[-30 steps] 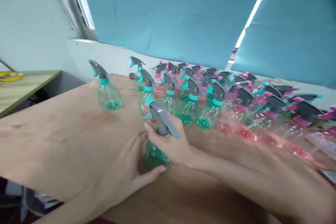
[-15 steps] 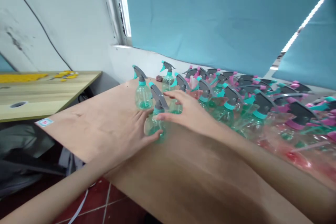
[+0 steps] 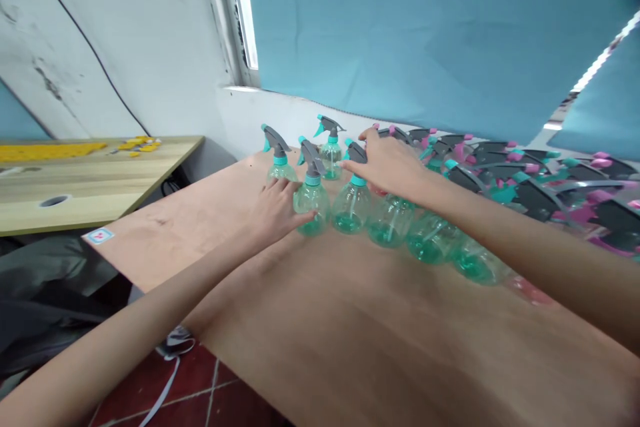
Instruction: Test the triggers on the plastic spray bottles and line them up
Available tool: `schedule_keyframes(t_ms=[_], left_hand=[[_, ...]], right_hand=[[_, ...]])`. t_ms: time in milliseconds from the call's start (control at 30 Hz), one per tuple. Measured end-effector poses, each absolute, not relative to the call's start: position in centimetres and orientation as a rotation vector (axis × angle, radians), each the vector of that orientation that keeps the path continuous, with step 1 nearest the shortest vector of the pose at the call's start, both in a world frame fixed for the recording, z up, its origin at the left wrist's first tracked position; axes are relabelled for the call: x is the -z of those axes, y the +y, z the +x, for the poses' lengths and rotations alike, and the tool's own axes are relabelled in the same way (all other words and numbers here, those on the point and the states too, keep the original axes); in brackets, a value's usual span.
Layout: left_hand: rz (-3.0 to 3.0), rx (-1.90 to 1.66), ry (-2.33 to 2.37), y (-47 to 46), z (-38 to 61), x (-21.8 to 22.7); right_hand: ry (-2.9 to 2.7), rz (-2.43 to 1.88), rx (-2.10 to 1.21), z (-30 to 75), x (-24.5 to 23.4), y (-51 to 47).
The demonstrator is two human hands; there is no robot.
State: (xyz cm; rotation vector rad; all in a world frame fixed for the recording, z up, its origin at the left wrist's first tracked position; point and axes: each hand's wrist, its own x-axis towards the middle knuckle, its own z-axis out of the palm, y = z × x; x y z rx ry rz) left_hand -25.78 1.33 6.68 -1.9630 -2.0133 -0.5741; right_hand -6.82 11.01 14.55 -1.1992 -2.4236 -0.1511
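My left hand [image 3: 279, 210] is wrapped round a clear green spray bottle [image 3: 314, 203] with a grey and teal trigger head, its thumb across the front. The bottle stands upright on the table. Behind that hand, a similar bottle [image 3: 280, 163] is partly covered by the fingers. My right hand [image 3: 393, 163] hovers over the row, thumb and fingers apart and holding nothing. Its thumb is by the trigger head of the green bottle [image 3: 354, 203] just right of the held one; whether they touch I cannot tell. Another green bottle [image 3: 331, 155] stands farther back.
Many more spray bottles, green [image 3: 430, 240] and pink-headed [image 3: 613, 213], crowd the right side of the brown table [image 3: 350, 320]. Blue sheeting [image 3: 400, 33] covers the window behind. At left, a wooden desk [image 3: 125, 187] holds yellow pieces [image 3: 137, 145].
The bottle at my left hand has moved back, closer to the other bottles. My right hand has left it and shifted right, over the row. The view has turned slightly.
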Motion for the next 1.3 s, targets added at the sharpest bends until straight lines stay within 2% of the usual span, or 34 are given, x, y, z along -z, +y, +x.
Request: schedule_keyframes(t_ms=[333, 733, 1000, 1133, 1300], left_hand=[[-1.919, 0.397, -1.994, 3.3, -25.9, -7.9], [-1.901, 0.353, -1.977, 4.9, -25.9, -8.1], [-1.906, 0.475, -1.892, 0.9, -24.5, -8.0], [-2.183, 0.786, -1.891, -2.6, -21.7, -6.8], [-2.537, 0.756, -1.959, -5.0, -16.4, -5.7]], right_hand=[[-2.509, -1.173, 0.175, -7.3, -13.8, 12.9], [-2.538, -1.140, 0.175, -7.0, -13.8, 10.5], [-2.539, -1.072, 0.188, -5.1, -13.2, 8.3], [-2.535, -1.062, 0.152, -3.2, -13.0, 6.4], [-2.551, -1.071, 0.108, 0.0, -13.1, 3.6]])
